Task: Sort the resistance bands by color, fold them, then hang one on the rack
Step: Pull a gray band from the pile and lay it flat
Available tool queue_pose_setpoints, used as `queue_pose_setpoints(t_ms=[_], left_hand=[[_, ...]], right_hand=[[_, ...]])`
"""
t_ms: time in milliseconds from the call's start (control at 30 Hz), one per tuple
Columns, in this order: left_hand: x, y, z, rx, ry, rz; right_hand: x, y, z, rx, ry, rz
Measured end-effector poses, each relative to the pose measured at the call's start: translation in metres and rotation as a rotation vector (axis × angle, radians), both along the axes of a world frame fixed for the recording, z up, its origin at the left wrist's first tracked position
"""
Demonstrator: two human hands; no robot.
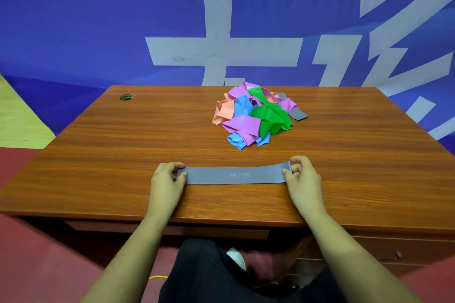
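Observation:
A grey resistance band lies flat and stretched out near the front of the wooden desk. My left hand pinches its left end and my right hand pinches its right end. Farther back, right of centre, sits a tangled pile of bands: purple, green, blue and peach ones, with another grey band poking out at the pile's right side. No rack is in view.
A round cable hole is at the desk's back left corner. A blue banner with large pale characters hangs close behind the desk. Drawers sit under the desk on the right.

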State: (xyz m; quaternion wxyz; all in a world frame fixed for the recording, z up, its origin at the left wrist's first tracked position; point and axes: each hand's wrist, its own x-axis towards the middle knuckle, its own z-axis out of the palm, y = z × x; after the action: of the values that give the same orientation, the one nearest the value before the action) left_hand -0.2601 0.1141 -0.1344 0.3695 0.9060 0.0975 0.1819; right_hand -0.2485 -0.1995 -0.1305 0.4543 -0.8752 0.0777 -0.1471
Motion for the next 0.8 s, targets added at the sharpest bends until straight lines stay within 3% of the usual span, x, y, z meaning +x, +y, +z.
queue_pose_setpoints(t_ms=[133, 267, 367, 500, 800], left_hand=[[0.000, -0.004, -0.005, -0.029, 0.028, 0.025], [0.000, -0.006, -0.004, 0.149, 0.006, 0.044], [0.016, -0.013, 0.011, 0.242, -0.082, -0.129], [0.053, -0.042, 0.036, 0.328, -0.068, -0.356], [0.177, -0.097, 0.058, 0.455, -0.035, -0.513]], right_hand=[[-0.007, 0.006, -0.007, -0.178, -0.042, -0.018], [-0.008, 0.005, 0.000, -0.377, -0.094, -0.018], [0.006, 0.008, 0.013, -0.533, -0.099, 0.154], [0.028, 0.021, 0.030, -0.774, 0.013, 0.360], [0.096, 0.032, 0.044, -0.820, 0.009, 0.313]])
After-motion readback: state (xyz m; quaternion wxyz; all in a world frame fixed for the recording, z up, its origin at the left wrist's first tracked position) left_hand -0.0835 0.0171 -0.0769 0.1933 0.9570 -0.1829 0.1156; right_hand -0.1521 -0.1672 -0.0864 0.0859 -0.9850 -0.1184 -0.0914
